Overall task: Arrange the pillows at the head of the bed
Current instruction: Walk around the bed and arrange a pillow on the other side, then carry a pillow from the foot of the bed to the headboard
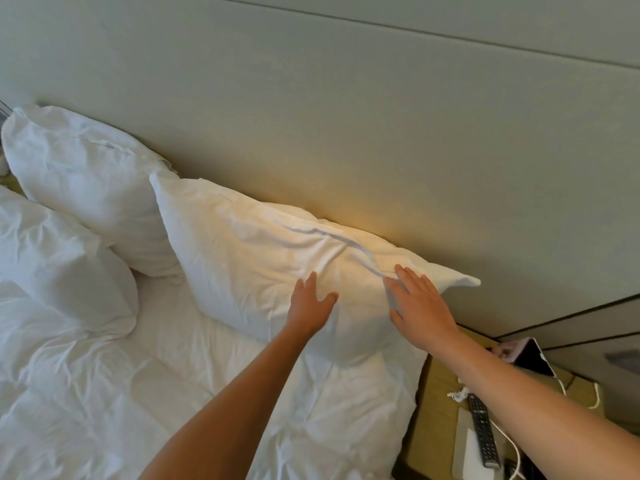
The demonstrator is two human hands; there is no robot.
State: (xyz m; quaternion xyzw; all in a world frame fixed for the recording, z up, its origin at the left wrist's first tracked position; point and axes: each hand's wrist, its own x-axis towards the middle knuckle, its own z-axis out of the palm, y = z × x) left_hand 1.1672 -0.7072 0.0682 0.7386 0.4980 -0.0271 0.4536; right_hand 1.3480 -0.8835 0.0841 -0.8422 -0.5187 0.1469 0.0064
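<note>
A white pillow (249, 258) leans against the padded headboard (346, 133) at the right end of the bed. My left hand (310, 303) lies flat on its front face with fingers straight. My right hand (420, 306) presses flat on its right part, just below a raised seam fold. A second white pillow (83, 178) leans on the headboard further left, its right end tucked behind the first. A third pillow (59, 268) lies in front of it on the bed.
The rumpled white duvet (156, 393) covers the bed. A wooden bedside table (440, 410) at the lower right holds a black remote (483, 431), white cables, a white box and a dark tablet (533, 358).
</note>
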